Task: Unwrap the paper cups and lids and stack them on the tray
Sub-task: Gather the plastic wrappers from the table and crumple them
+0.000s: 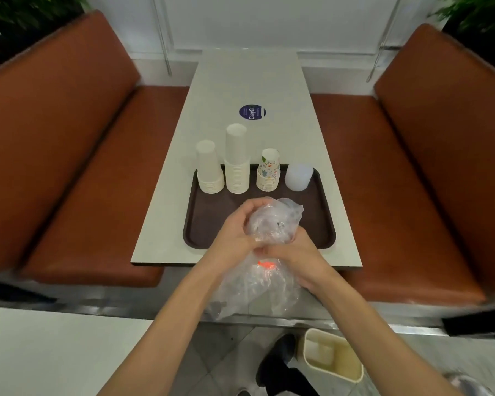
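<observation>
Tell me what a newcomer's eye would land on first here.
Both hands, left hand and right hand, bunch a crumpled clear plastic wrapper over the near edge of the brown tray. Along the tray's far edge stand three upside-down paper cup stacks and a stack of translucent lids.

Café or fast-food booth: two brown padded bench seats [77, 155] flank a narrow pale counter [249, 81] carrying a dark brown plastic serving tray [203, 224]; round blue sticker [252, 112].
</observation>
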`<state>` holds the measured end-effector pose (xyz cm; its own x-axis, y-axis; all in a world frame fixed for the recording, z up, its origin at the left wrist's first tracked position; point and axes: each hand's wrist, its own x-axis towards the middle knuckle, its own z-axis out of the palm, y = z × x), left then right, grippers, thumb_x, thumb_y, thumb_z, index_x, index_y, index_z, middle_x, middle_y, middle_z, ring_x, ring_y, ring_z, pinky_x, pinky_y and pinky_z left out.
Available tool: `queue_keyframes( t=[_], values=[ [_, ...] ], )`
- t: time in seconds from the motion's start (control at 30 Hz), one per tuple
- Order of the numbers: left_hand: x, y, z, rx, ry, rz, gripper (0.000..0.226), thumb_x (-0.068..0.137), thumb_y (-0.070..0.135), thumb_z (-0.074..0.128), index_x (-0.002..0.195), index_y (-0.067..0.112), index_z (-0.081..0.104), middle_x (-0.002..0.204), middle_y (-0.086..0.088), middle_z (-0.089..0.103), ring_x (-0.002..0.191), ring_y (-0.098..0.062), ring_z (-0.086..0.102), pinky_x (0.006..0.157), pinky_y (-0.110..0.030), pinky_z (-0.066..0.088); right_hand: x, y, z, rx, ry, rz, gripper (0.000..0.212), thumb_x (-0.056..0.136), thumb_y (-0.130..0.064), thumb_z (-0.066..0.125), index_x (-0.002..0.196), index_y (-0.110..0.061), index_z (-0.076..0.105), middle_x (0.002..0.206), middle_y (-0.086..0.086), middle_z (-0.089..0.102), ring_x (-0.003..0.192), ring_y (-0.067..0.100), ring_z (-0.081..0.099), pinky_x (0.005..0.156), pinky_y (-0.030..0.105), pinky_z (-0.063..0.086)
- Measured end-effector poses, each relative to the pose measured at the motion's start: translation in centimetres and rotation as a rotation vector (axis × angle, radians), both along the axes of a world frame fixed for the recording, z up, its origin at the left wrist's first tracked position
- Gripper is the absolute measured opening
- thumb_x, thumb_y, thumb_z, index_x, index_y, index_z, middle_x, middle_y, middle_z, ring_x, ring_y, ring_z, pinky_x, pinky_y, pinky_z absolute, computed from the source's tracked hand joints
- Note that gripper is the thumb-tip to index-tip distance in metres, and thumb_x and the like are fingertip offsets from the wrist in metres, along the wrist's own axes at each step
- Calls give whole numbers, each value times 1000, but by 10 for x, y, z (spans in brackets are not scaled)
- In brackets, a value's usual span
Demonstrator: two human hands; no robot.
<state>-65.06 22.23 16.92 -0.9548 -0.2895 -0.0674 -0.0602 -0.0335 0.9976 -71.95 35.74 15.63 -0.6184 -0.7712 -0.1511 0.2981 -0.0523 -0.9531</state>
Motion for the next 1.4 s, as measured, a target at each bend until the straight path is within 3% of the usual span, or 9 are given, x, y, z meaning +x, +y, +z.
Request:
queue_keyframes(
  t=[0.23,0.33,0.47,0.67,0.77,1.07,1.2,1.3,1.4],
  values=[
    [55,-5,-38,-164,-130,-93,61,76,37,80,131,46,56,136,20,58,130,1,49,107,-32,42,24,22,-30,149,-71,-192,45,66,5,78,107,-11,70,102,15,73,93,27,73,73,36,59],
    [77,0,-52,17,-302,-119,59,71,61,70,128,60,53,138,31,52,129,11,45,106,-33,39,19,44,-40,222,-200,-354,44,73,6,76,112,-12,67,103,12,72,91,24,74,70,33,59],
    [83,54,-70,350,-351,-204,69,72,55,72,135,57,43,140,30,50,126,-4,56,98,-47,54,21,70,-54,302,-267,-424,57,77,-1,76,130,-9,54,121,17,63,110,33,64,94,52,54],
    [69,145,-82,382,-363,-100,108,59,38,88,148,48,27,145,4,49,114,-19,66,77,-42,60,38,102,-70,380,-102,-494,5,85,1,64,89,-2,66,73,4,70,71,15,70,58,23,54],
    [60,178,-95,358,-419,-12,109,61,20,90,150,39,30,140,-4,55,113,-21,66,70,-37,60,40,125,-84,432,-3,-494,11,91,-2,61,81,-1,63,61,-4,65,60,4,66,52,14,49],
    [27,252,-158,212,-635,123,52,73,17,77,120,33,63,96,4,76,76,-15,73,52,-27,52,20,225,-149,601,-166,-214,20,96,-20,58,114,-16,65,97,-5,73,93,11,69,77,20,52],
    [33,287,-208,140,-783,166,15,90,18,64,93,32,70,71,4,75,53,-9,66,45,-23,48,26,271,-172,625,-335,35,40,84,-61,59,114,-35,63,110,-13,70,96,-2,67,74,18,50],
    [46,301,-247,116,-939,202,14,95,18,61,89,6,66,52,2,63,39,-10,53,39,-22,41,25,309,-193,628,-519,156,77,75,-81,53,137,-36,51,135,-9,59,126,14,54,103,45,44],
    [49,312,-275,153,-986,153,6,87,9,69,91,7,65,58,0,61,40,-10,50,41,-22,39,19,345,-217,516,-742,62,74,86,-72,47,147,-32,40,150,1,45,140,26,41,110,62,31]
  ],
)
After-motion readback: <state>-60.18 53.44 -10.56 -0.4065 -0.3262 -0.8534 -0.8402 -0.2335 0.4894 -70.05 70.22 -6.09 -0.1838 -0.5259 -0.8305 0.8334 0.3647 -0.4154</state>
